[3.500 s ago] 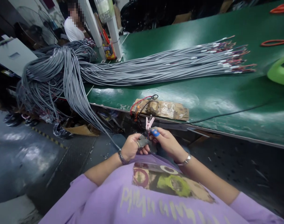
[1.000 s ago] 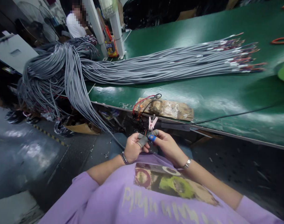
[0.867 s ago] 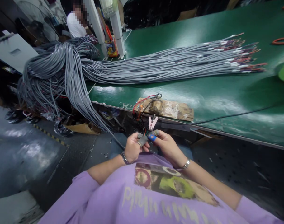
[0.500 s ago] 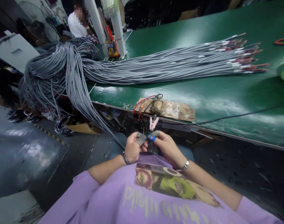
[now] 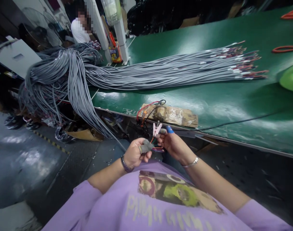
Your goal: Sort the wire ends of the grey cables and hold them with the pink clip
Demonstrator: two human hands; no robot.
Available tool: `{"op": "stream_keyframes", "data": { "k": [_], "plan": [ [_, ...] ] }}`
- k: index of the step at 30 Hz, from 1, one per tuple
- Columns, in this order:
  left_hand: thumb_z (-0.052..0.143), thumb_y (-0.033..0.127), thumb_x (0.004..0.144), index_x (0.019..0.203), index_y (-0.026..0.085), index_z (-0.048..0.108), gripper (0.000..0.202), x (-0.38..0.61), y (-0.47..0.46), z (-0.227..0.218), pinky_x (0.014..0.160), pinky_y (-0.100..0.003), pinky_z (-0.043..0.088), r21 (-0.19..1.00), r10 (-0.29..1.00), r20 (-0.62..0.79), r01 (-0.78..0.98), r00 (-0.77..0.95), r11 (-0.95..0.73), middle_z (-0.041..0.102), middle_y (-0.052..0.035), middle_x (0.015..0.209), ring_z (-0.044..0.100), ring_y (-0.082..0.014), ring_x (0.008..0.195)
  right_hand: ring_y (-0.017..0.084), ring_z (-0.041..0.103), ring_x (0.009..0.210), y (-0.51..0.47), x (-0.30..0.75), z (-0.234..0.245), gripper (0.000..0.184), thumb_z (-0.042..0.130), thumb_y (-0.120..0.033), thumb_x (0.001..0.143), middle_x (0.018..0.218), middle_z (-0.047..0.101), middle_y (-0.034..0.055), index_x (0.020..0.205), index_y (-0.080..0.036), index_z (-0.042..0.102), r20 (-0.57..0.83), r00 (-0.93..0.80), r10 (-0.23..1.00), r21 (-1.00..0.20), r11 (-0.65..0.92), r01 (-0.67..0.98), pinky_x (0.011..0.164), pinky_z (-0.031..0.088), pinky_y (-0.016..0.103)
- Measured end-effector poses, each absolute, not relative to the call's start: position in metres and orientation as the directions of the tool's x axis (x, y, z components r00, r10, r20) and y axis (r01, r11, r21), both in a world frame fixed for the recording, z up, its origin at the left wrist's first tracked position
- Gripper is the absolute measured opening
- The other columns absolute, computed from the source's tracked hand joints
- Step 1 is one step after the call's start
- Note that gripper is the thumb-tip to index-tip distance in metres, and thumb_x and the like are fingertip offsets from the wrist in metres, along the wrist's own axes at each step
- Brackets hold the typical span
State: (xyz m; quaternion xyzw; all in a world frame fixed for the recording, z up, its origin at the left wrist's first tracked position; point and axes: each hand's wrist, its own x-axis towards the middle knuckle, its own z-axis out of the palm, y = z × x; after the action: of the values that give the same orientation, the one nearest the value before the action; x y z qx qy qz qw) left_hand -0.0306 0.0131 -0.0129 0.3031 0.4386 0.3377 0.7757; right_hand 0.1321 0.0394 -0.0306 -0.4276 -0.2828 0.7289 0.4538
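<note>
My left hand (image 5: 137, 152), with grey finger coverings, is closed on the stripped end of a grey cable (image 5: 121, 146). Thin coloured wires (image 5: 158, 149) stick out of its grip towards the right. My right hand (image 5: 174, 144) is beside a pink clip (image 5: 157, 129), its fingers partly curled and its blue-wrapped thumb raised apart from them. I see nothing held between that thumb and the fingers. The clip is at the table's front edge, below a wooden block (image 5: 175, 115); an orange wire runs down from near it towards my left hand.
A long bundle of grey cables (image 5: 141, 75) lies across the green table (image 5: 228, 109) and hangs over its left edge. Red and black leads sit on the wooden block. At the right are an orange cord loop (image 5: 286, 48) and a green object (image 5: 291, 78). A person (image 5: 79, 30) is at the back.
My right hand has parted from my left and moved up to the clip, its thumb lifting away. The coloured wires now show beyond my left hand's grip. The view has shifted slightly.
</note>
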Motion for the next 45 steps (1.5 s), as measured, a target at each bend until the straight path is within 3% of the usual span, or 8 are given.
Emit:
{"op": "stream_keyframes", "data": {
  "k": [3, 9, 17, 23, 28, 33, 37, 45],
  "plan": [
    [0.088, 0.052, 0.043, 0.065, 0.018, 0.051, 0.055, -0.032, 0.020, -0.013, 0.028, -0.018, 0.017, 0.705, 0.711, -0.464, -0.266, 0.528, 0.657, 0.054, 0.0032, 0.040, 0.040, -0.0073, 0.026, 0.014, 0.050, 0.057, 0.048, 0.128, -0.023, 0.050, 0.063, -0.073, 0.070, 0.066, 0.059, 0.0012, 0.070, -0.023, 0.062, -0.322, -0.286, 0.903, -0.822, -0.416, -0.388, 0.054, 0.044, 0.027],
    [0.091, 0.046, 0.044, 0.064, 0.017, 0.054, 0.051, -0.029, 0.025, -0.009, 0.029, -0.018, 0.017, 0.639, 0.672, -0.404, -0.335, 0.621, 0.693, 0.050, 0.0042, 0.037, 0.035, -0.0055, 0.025, 0.012, 0.049, 0.056, 0.053, 0.121, -0.024, 0.053, 0.079, -0.070, 0.052, 0.062, 0.058, -0.0012, 0.065, -0.021, 0.064, -0.282, -0.269, 0.921, -0.775, -0.384, -0.502, 0.053, 0.043, 0.025],
    [0.085, 0.037, 0.054, 0.068, 0.017, 0.056, 0.038, -0.029, 0.028, -0.022, 0.034, -0.019, 0.015, 0.588, 0.641, -0.401, -0.353, 0.654, 0.728, 0.044, 0.0061, 0.037, 0.033, -0.0055, 0.027, 0.014, 0.056, 0.061, 0.054, 0.113, -0.021, 0.037, 0.087, -0.053, 0.055, 0.066, 0.065, -0.0005, 0.068, -0.023, 0.070, -0.415, -0.206, 0.886, -0.651, -0.448, -0.613, 0.059, 0.049, 0.025],
    [0.082, 0.028, 0.053, 0.067, 0.017, 0.055, 0.032, -0.029, 0.028, -0.030, 0.034, -0.019, 0.016, 0.545, 0.615, -0.441, -0.349, 0.654, 0.762, 0.047, 0.0051, 0.038, 0.032, -0.0054, 0.027, 0.015, 0.058, 0.058, 0.054, 0.110, -0.022, 0.030, 0.087, -0.046, 0.059, 0.064, 0.066, -0.0005, 0.065, -0.023, 0.069, -0.386, -0.172, 0.906, -0.653, -0.400, -0.643, 0.054, 0.050, 0.026],
    [0.081, 0.026, 0.055, 0.067, 0.017, 0.054, 0.031, -0.028, 0.029, -0.031, 0.032, -0.018, 0.016, 0.527, 0.601, -0.422, -0.356, 0.679, 0.771, 0.049, 0.0046, 0.039, 0.032, -0.0056, 0.026, 0.010, 0.059, 0.055, 0.054, 0.111, -0.028, 0.030, 0.089, -0.043, 0.060, 0.062, 0.069, -0.0018, 0.070, -0.021, 0.072, -0.383, -0.238, 0.892, -0.559, -0.429, -0.709, 0.053, 0.051, 0.020],
    [0.084, 0.029, 0.054, 0.070, 0.017, 0.054, 0.036, -0.027, 0.025, -0.028, 0.031, -0.018, 0.018, 0.563, 0.649, -0.400, -0.385, 0.648, 0.731, 0.051, 0.0047, 0.039, 0.033, -0.0055, 0.026, 0.011, 0.059, 0.055, 0.051, 0.112, -0.033, 0.041, 0.082, -0.058, 0.062, 0.065, 0.071, 0.0001, 0.072, -0.020, 0.072, -0.357, -0.313, 0.880, -0.534, -0.467, -0.705, 0.052, 0.051, 0.021],
    [0.086, 0.042, 0.055, 0.069, 0.016, 0.055, 0.043, -0.027, 0.015, -0.024, 0.029, -0.017, 0.020, 0.664, 0.708, -0.418, -0.340, 0.570, 0.666, 0.054, 0.0026, 0.042, 0.041, -0.0074, 0.027, 0.011, 0.058, 0.054, 0.048, 0.117, -0.033, 0.045, 0.079, -0.064, 0.061, 0.070, 0.073, 0.0013, 0.073, -0.020, 0.072, -0.327, -0.379, 0.866, -0.528, -0.500, -0.686, 0.052, 0.050, 0.021],
    [0.086, 0.051, 0.052, 0.063, 0.017, 0.051, 0.050, -0.020, 0.009, -0.015, 0.029, -0.015, 0.023, 0.778, 0.841, -0.408, -0.346, 0.356, 0.524, 0.057, 0.0031, 0.042, 0.044, -0.0068, 0.028, 0.011, 0.057, 0.058, 0.048, 0.119, -0.029, 0.031, 0.083, -0.046, 0.066, 0.067, 0.068, -0.0006, 0.077, -0.019, 0.073, -0.295, -0.290, 0.910, -0.651, -0.414, -0.636, 0.056, 0.047, 0.023]
  ]
}}
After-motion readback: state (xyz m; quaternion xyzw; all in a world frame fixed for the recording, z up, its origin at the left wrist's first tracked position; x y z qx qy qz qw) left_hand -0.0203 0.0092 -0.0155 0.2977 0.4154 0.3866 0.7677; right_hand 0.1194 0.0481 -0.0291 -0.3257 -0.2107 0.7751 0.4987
